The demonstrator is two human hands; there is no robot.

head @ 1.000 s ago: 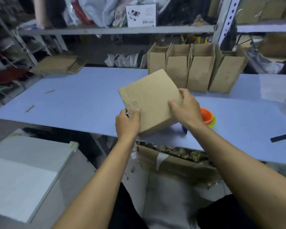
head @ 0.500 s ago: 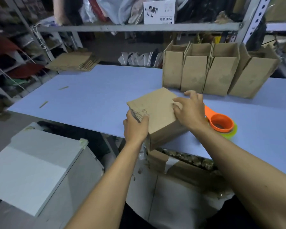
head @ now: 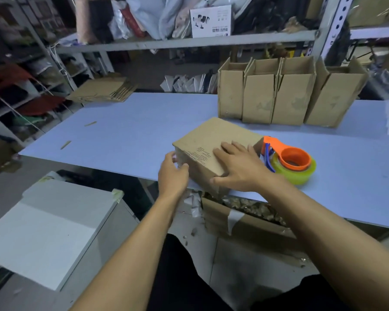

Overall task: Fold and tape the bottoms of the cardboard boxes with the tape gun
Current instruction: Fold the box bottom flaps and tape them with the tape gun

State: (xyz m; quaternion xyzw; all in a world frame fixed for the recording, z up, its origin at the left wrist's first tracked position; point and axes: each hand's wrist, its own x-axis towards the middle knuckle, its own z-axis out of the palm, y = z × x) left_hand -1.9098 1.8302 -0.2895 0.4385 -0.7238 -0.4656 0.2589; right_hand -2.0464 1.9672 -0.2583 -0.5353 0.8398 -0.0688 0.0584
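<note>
Your blue worktable (head: pixel 121 135) fills the middle of the frame, and the row of four upright, open-topped cardboard boxes (head: pixel 288 95) stands along its far edge at upper right, with the stack of flat box blanks (head: pixel 103 92) at upper left. What has changed is the box in work (head: pixel 213 140): a second ago you held it tilted up off the table as a flat panel facing you; now it lies down on the table near the front edge at frame centre, squared into a box shape with its broad printed face up. That suggests the forming is done and the end flaps come next. Your right hand (head: pixel 238 167) lies flat and spread on that top face, pressing it down, thumb hooked at the near corner. Your left hand (head: pixel 172 171) is at the box's left end, fingers curled against it; whether it is pinching a flap there you cannot tell from this view. The tape gun (head: pixel 288 161), orange with a yellow-green roll, sits just beside the box on the right, touching or nearly so; earlier it was mostly hidden behind your right hand. Neither hand holds it yet, so taping has not begun.
</note>
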